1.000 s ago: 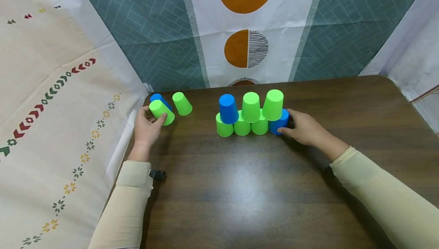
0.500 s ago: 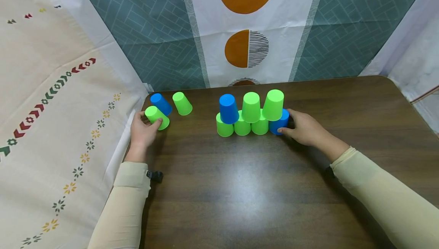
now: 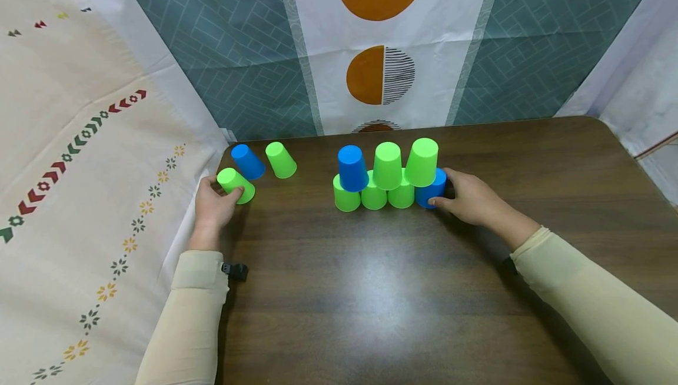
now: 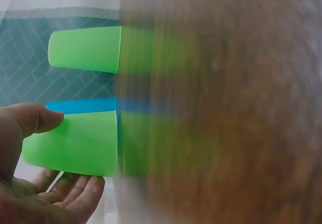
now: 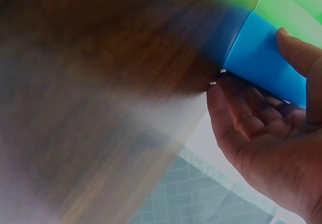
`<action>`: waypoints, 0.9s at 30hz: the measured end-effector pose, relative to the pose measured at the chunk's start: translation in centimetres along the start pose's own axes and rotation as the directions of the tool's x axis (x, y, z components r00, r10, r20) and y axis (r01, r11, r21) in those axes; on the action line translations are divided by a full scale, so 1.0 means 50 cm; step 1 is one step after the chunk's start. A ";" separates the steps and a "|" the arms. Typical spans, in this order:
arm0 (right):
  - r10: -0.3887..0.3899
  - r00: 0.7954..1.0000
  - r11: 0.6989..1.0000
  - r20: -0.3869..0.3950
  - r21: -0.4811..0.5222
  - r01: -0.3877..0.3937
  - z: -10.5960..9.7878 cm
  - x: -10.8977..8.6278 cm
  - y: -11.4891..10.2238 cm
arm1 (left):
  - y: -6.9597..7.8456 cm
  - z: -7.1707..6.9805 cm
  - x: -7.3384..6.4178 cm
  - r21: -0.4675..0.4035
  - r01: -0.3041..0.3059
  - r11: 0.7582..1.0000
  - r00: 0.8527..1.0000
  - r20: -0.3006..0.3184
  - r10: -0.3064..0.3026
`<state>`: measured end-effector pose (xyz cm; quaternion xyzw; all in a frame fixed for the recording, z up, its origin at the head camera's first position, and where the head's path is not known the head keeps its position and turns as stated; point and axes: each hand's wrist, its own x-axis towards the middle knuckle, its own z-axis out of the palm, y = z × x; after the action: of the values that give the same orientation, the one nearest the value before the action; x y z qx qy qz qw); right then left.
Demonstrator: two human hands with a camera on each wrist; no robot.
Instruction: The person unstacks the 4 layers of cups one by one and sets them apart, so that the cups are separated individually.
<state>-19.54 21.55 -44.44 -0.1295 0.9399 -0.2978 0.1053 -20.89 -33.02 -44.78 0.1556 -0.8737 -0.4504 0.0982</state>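
Note:
At the table's left edge my left hand (image 3: pixel 212 211) grips an upside-down green cup (image 3: pixel 236 185), thumb on one side and fingers on the other. In the left wrist view this green cup (image 4: pixel 73 141) has its rim down at the tabletop. Just behind it stands a blue cup (image 3: pixel 248 162), with another green cup (image 3: pixel 281 160) to the right. My right hand (image 3: pixel 471 198) holds the blue cup (image 3: pixel 430 193) at the right end of a stack's bottom row. Three green cups (image 3: pixel 346 195) complete that row. On top sit a blue cup (image 3: pixel 352 168) and two green cups (image 3: pixel 388 165).
The brown wooden table (image 3: pixel 381 291) reaches back to a patterned teal and white cloth (image 3: pixel 254 49). A cream embroidered cloth (image 3: pixel 106 196) hangs along the left side.
My left hand has moved left and toward me with the green cup, uncovering the blue cup behind it. The right hand and the stack have stayed in place.

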 end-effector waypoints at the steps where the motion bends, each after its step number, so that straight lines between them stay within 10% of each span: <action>1: 0.001 1.000 1.000 0.001 0.001 -0.001 0.000 0.000 0.000 | -0.001 0.000 0.000 -0.001 0.002 1.000 1.000 0.003 -0.002; 27: -0.008 1.000 1.000 0.001 -0.007 0.008 0.001 0.002 0.005 | 0.022 -0.002 -0.007 -0.036 -0.058 0.998 0.998 -0.039 0.056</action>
<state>-19.65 21.69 -44.62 -0.1336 0.9404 -0.2949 0.1043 -20.72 -32.35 -43.85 0.1372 -0.8672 -0.4606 0.1303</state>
